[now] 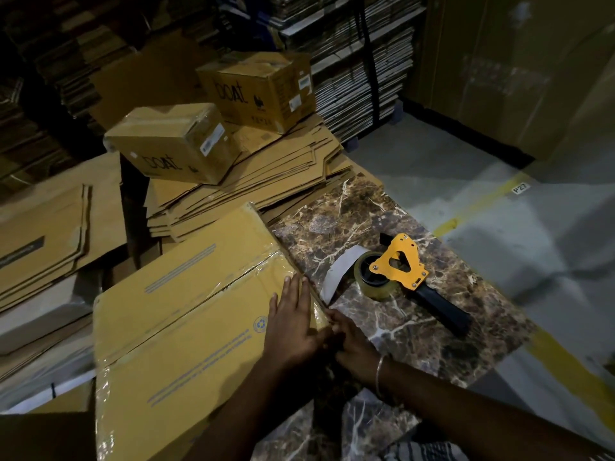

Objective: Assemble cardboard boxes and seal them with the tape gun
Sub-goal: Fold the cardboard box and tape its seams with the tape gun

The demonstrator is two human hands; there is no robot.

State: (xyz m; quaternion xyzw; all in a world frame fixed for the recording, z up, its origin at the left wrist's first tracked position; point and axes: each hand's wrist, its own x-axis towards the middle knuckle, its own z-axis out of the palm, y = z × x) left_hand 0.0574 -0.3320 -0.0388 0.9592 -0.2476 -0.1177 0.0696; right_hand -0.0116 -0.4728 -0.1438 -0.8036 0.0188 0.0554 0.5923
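A large assembled cardboard box (186, 314) lies in front of me with clear tape along its centre seam and edges. My left hand (293, 317) lies flat on the box top near its right edge, fingers straight. My right hand (349, 344) presses against the box's right side at the taped edge; its fingers are partly hidden behind the left hand. The yellow tape gun (409, 277) with a black handle lies on its side on the marble-patterned table (376, 214), to the right of the box. A loose strip of tape (339, 271) trails from its roll toward the box.
Two sealed boxes marked "boat" (173, 144) (259, 88) sit on a stack of flattened cartons (266, 181) behind the table. More flat cartons (50, 234) lie at the left. Bundled cardboard stacks (359, 61) fill the back. Grey floor with yellow lines (482, 201) is at the right.
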